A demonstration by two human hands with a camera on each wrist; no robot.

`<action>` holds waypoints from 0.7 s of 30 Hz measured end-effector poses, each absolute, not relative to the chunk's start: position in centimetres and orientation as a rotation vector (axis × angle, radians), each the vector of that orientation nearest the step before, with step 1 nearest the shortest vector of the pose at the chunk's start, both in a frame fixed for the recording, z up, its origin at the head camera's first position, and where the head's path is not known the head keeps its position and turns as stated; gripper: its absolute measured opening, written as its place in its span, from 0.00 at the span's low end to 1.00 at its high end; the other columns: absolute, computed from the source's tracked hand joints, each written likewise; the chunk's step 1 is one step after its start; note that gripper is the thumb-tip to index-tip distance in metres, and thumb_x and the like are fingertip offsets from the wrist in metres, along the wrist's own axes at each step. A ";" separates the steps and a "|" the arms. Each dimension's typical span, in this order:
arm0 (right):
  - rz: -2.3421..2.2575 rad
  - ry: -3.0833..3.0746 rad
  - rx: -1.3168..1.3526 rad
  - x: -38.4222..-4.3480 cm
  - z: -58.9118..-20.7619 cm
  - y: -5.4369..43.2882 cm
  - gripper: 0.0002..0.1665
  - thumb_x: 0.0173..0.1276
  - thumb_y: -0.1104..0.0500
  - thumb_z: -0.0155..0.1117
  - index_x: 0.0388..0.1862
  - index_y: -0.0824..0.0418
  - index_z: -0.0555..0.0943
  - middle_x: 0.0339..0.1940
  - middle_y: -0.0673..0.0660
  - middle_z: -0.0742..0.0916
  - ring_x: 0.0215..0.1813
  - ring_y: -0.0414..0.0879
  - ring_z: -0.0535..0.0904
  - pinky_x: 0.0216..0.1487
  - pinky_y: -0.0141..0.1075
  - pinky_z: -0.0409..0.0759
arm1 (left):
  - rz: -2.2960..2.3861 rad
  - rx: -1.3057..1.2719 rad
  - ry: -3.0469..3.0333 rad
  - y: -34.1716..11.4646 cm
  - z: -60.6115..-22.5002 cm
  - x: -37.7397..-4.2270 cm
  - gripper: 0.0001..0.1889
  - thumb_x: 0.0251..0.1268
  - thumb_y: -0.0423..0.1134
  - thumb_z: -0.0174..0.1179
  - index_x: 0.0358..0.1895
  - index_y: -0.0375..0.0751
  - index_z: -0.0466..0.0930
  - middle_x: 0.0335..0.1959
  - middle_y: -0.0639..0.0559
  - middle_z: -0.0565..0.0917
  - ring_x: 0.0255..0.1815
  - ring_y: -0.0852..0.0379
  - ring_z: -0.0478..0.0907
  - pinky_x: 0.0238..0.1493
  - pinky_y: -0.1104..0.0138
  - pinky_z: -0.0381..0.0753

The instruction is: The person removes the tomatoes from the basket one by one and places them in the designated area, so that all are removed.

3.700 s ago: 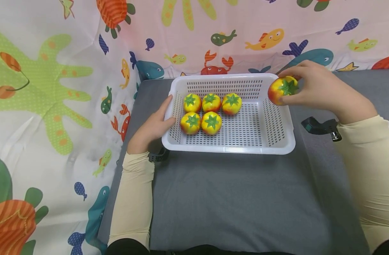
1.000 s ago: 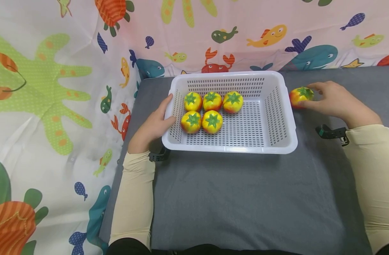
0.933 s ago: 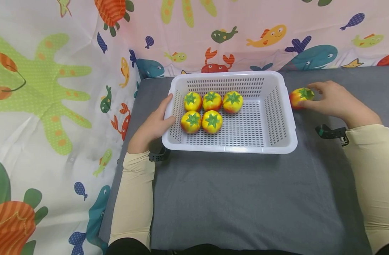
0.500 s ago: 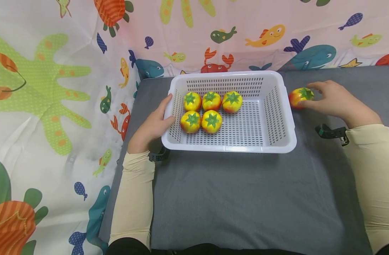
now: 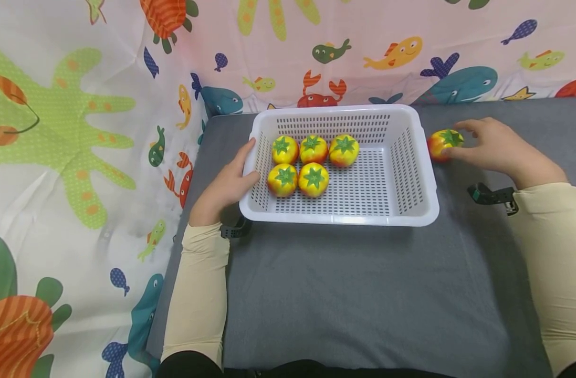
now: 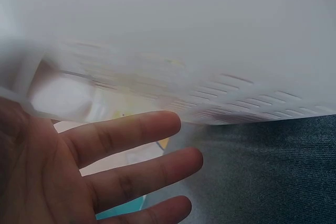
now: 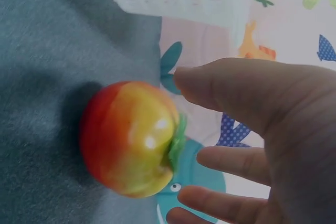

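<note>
A white perforated plastic basket point(image 5: 311, 219) sits on the grey cloth. My left hand point(image 5: 223, 189) holds its left end, thumb over the rim; in the left wrist view, several straight fingers point(image 6: 147, 171) extend along the outside. Several glossy yellow-red tomatoes point(image 5: 313, 180) with green star-shaped tops stand in two rows at the basket's left. Another tomato point(image 7: 131, 140) rests on the cloth just right of the basket. My right hand point(image 5: 498, 149) is beside it, thumb and fingers spread around its top; the right wrist view shows a gap between them and the fruit.
The grey cloth point(image 5: 344, 294) covers the table in front of the basket. A sea-animal curtain point(image 5: 288, 58) hangs right behind the basket and along the left side. Each wrist wears a black camera mount point(image 5: 491, 196).
Earlier, my right hand held the tomato over the basket's right rim. It has moved right and down, setting it on the cloth, and the fingers are now off it. My left hand stays put.
</note>
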State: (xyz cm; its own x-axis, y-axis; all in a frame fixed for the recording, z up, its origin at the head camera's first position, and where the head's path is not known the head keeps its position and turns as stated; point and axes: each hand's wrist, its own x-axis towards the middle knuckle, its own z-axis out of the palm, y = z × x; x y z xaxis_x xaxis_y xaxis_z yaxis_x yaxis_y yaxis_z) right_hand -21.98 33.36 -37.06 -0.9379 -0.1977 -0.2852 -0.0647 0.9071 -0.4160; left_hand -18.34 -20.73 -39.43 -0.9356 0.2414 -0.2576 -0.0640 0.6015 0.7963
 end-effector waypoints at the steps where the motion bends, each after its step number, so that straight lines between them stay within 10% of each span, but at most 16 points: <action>1: -0.588 2.741 -0.191 -22.0 -37.0 33.3 0.52 0.74 0.41 0.65 0.80 0.75 0.60 0.71 0.83 0.66 0.68 0.81 0.61 0.57 0.80 0.71 | 1.255 0.145 2.493 -20.7 -39.4 -18.3 0.47 0.73 0.39 0.56 0.86 0.69 0.40 0.72 0.38 0.73 0.53 0.38 0.87 0.42 0.48 0.92; 21: -0.652 2.790 -0.241 -22.6 -34.2 30.8 0.48 0.78 0.44 0.61 0.82 0.72 0.58 0.76 0.82 0.65 0.74 0.82 0.60 0.64 0.81 0.64 | 1.237 0.157 2.516 -20.7 -39.3 -18.3 0.47 0.72 0.40 0.58 0.87 0.67 0.40 0.72 0.40 0.73 0.54 0.39 0.87 0.43 0.49 0.91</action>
